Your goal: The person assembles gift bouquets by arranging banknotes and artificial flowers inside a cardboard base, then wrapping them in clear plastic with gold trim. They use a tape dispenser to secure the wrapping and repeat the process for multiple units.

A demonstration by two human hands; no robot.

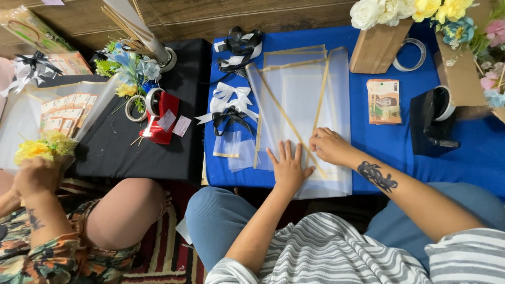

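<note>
Clear plastic wrapping sheets with gold borders (300, 100) lie stacked on a low table under a blue cloth (389, 142). My left hand (288, 165) presses flat on the near part of the sheets, fingers spread. My right hand (327, 145) is curled, its fingertips pinching at a gold edge strip of the top sheet. A bundle of banknotes (383, 101) lies to the right of the sheets. White and black ribbon bows (230, 108) sit to their left.
Another person sits at left, a hand (34, 176) holding a yellow flower bouquet with folded notes. A black table (131, 142) carries a red tape dispenser (160, 118), tape rolls and artificial flowers. Cardboard boxes (376, 47) of flowers and a black dispenser (434, 123) stand at right.
</note>
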